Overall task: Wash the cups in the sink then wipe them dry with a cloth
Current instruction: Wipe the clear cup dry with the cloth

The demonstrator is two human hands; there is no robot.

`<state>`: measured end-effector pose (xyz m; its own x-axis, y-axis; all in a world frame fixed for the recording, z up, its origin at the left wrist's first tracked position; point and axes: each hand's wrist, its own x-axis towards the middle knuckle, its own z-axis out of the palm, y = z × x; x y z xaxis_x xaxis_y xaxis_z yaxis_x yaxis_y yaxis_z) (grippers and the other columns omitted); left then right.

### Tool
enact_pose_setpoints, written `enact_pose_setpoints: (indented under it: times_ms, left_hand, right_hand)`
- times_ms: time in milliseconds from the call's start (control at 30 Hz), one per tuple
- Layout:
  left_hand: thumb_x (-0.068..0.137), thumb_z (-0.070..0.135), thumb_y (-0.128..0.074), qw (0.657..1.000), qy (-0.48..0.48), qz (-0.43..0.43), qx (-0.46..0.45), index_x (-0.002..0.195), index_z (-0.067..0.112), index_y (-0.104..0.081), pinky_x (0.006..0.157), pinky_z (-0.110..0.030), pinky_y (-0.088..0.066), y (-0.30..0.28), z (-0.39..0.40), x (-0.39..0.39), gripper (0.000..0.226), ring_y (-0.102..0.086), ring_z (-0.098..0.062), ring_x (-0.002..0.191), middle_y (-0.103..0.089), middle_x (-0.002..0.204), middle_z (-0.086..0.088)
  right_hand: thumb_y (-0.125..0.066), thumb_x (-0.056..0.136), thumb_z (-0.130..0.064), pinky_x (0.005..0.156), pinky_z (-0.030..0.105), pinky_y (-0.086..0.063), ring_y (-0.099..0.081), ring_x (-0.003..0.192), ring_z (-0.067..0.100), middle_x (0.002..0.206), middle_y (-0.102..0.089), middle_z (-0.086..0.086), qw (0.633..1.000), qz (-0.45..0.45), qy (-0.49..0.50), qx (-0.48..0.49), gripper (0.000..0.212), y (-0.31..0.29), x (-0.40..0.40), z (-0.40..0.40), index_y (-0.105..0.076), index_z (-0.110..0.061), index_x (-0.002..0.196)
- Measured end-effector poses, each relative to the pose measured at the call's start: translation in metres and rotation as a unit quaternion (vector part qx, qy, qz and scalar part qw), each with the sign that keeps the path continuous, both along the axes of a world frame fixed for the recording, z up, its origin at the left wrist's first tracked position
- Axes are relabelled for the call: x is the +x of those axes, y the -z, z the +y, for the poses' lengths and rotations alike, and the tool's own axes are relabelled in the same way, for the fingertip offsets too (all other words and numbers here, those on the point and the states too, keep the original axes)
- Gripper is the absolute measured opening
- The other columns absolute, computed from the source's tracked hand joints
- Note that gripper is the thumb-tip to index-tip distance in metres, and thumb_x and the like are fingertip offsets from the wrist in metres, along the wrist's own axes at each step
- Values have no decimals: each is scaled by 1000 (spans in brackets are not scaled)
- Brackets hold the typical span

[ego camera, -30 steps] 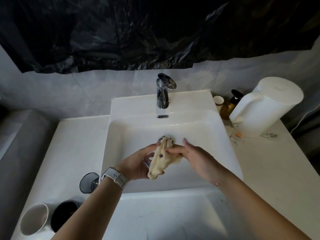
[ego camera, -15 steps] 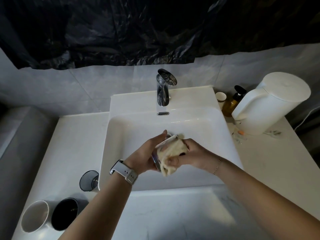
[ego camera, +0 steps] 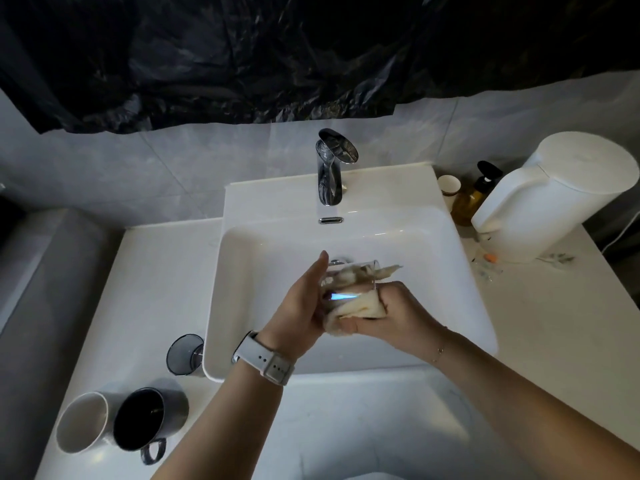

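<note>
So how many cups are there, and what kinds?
Glass cups: 2, one in the hands, one grey by the sink
Mugs: 2, white and black
Paper cup: 1, by the brown bottle
Total: 5

Over the white sink (ego camera: 242, 306) we see the left hand (ego camera: 298, 306) holding a clear glass cup (ego camera: 349, 271) on its side, while the right hand (ego camera: 401, 317) grips a cream cloth (ego camera: 360, 306) pushed into the cup's mouth. On the worktop (ego camera: 145, 289) to the left stand a white mug (ego camera: 81, 422), a dark mug (ego camera: 142, 424) and a grey tumbler (ego camera: 185, 355).
</note>
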<state>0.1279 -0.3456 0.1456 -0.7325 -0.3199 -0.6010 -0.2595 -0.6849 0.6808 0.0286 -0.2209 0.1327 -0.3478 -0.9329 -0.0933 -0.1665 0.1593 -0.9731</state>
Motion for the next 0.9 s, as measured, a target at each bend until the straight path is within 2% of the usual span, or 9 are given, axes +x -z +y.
enact_pose_setpoints:
  times_ms: [67,133,333,433,533,600,700,800,900]
  left_hand:
    - [103,39,-38,999,-31,15,0,124,1,-62,78,-30,-57,1,4,0,49,-72,-23,91,-74,107,-13]
    - [102,36,-39,999,-47,13,-9,115,6,-69,75,-31,-55,1,7,1,44,-73,-22,86,-75,101,-12]
    - [103,40,-35,973,-115,-39,-196,106,11,-69,46,-21,-42,-12,31,1,45,-65,-13,63,-75,90,-6]
    - [105,33,-34,948,-132,-32,-287,100,14,-60,39,-19,-42,-14,33,7,33,-62,-7,56,-70,84,1]
    - [106,34,-32,922,-109,20,-370,99,23,-55,58,-23,-51,-10,35,15,27,-67,-11,81,-68,94,1]
    - [102,43,-32,881,-91,54,-461,100,29,-54,77,-24,-49,-2,35,20,26,-62,-14,97,-62,101,1]
    - [100,45,-32,835,-75,86,-538,104,35,-53,84,-17,-43,7,33,25,24,-57,-10,101,-57,105,2]
    - [99,54,-30,897,-50,85,-432,111,35,-55,85,-31,-49,8,23,24,33,-62,-17,99,-63,105,7]
    - [97,68,-21,978,1,41,-206,113,20,-69,58,-32,-50,-8,14,20,70,-60,-25,69,-64,89,-18]
  right_hand:
    - [-84,72,-28,94,31,-52,-66,103,5,110,-72,-12,994,102,-29,-2,47,-5,-1,1,-68,-22,115]
    - [-85,71,-29,91,34,-53,-68,98,4,105,-73,-10,993,111,-30,1,45,-11,-2,3,-70,-21,113]
    - [-81,73,-8,90,45,-55,-72,93,19,93,-76,2,990,-99,102,-22,26,-17,18,1,-76,-12,98]
    - [-75,76,4,81,34,-58,-72,89,18,94,-76,7,975,-179,128,-31,23,-21,27,-2,-74,-3,98]
    - [-70,80,0,72,26,-55,-70,84,17,92,-73,11,956,-264,125,-24,21,-33,21,-6,-72,3,101]
    - [-73,78,-13,78,28,-55,-69,92,20,99,-72,14,940,-328,97,3,29,-37,12,-9,-71,1,104]
    - [-80,63,-24,89,30,-51,-67,94,19,100,-71,11,908,-404,105,47,43,-37,5,-12,-73,-5,101]
    - [-76,73,-16,83,31,-53,-68,89,19,96,-71,15,933,-340,120,-5,30,-32,13,-10,-72,2,97]
    - [-78,77,-15,72,35,-56,-70,75,18,81,-75,10,982,-130,118,-68,13,-23,25,-3,-77,-11,89]
